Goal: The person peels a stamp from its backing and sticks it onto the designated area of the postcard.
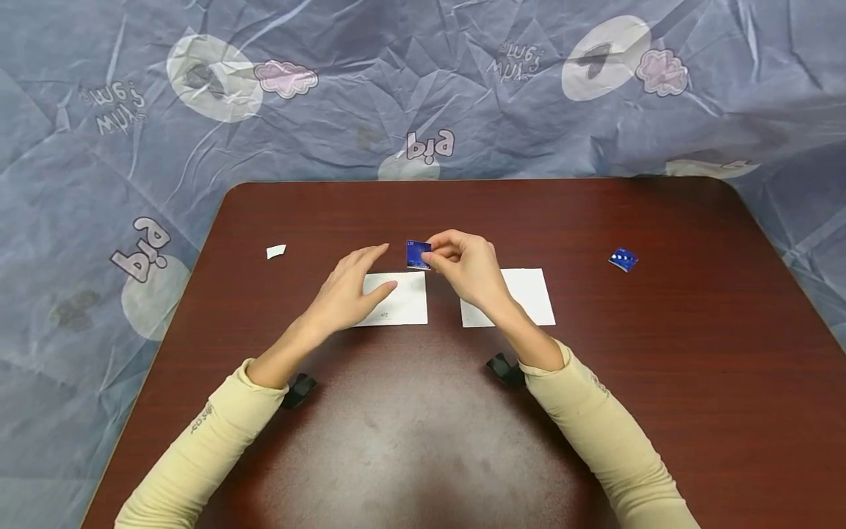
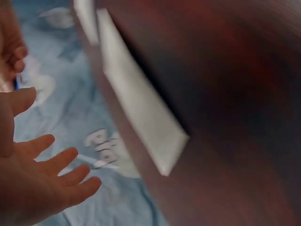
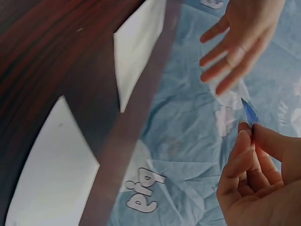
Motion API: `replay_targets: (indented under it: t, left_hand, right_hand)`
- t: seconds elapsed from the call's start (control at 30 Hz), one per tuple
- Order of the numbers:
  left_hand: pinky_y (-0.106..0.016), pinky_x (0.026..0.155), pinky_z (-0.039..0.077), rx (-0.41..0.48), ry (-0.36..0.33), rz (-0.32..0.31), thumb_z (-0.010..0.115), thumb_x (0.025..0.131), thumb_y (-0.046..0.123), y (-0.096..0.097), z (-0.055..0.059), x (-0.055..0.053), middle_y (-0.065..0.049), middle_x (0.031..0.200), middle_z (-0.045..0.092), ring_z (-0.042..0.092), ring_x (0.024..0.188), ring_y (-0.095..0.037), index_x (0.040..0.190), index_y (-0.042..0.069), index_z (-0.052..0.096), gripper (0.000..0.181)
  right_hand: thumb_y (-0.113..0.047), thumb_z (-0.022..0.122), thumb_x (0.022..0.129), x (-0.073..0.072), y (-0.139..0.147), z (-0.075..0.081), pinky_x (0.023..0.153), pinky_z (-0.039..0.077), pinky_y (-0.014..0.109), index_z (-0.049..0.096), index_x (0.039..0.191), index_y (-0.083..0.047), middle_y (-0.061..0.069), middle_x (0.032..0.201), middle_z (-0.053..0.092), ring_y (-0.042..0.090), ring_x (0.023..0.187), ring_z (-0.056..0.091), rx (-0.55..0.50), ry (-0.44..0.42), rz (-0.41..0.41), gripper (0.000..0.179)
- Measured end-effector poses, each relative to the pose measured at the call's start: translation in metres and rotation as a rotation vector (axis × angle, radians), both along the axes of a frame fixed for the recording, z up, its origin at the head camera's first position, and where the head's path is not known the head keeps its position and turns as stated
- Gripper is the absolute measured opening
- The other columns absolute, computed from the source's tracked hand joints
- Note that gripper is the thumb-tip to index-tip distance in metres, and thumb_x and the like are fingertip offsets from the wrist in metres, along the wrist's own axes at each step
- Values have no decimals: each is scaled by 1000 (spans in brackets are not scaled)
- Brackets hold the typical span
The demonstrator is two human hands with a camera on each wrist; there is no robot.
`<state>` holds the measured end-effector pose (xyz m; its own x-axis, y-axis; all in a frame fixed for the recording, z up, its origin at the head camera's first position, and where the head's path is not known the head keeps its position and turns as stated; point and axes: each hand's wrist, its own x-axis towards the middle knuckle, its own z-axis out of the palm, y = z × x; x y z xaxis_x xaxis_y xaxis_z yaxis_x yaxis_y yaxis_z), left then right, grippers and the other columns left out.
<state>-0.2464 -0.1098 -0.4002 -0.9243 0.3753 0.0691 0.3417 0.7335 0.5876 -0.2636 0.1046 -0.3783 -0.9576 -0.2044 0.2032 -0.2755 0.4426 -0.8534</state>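
Between thumb and fingertips my right hand (image 1: 471,268) pinches a small square blue card (image 1: 416,253), held up above the table; in the right wrist view the card (image 3: 250,112) shows nearly edge-on. My left hand (image 1: 346,290) hovers with fingers spread and holds nothing, a short way left of the card. Beneath the left hand lies a white paper rectangle (image 1: 406,301) with a faint mark near its lower edge. A second white paper rectangle (image 1: 529,295) lies under the right hand, partly hidden by it. The left wrist view is blurred.
A second small blue piece (image 1: 623,258) with white marks lies at the right of the brown table (image 1: 694,345). At the left is a small white scrap (image 1: 275,251). A crumpled blue printed cloth (image 1: 357,88) hangs behind the table.
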Motion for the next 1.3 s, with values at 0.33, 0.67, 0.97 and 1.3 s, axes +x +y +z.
replay_targets:
  t: [0.33,0.67,0.97,1.3]
  left_hand:
    - [-62,107,13,-317,-190,-54,58,95,39,-11,-20,1,-23,154,14,6,140,-45,151,7,25,72]
    - [-61,108,9,-389,-215,-87,51,97,45,-8,-33,1,-19,156,12,6,141,-39,152,10,23,71]
    - [-59,109,7,-412,-198,-89,50,97,46,-4,-34,0,-16,157,11,7,142,-37,151,7,22,73]
    - [-57,110,10,-391,-218,-125,48,98,46,3,-35,-2,-15,157,9,4,142,-37,152,8,20,72]
  right_hand:
    - [-16,71,88,-16,2,-15,52,42,26,67,91,-3,10,76,70,27,70,68,132,-182,-20,14]
    - [-14,71,87,-26,-7,-38,51,50,24,64,91,-1,8,74,68,21,63,64,166,-426,3,15]
    - [-6,70,87,-29,-19,-40,60,56,31,64,97,2,12,74,65,16,57,62,146,-514,17,14]
    - [-6,70,87,-34,-23,-46,58,55,28,58,106,2,13,75,64,16,56,61,202,-522,-1,23]
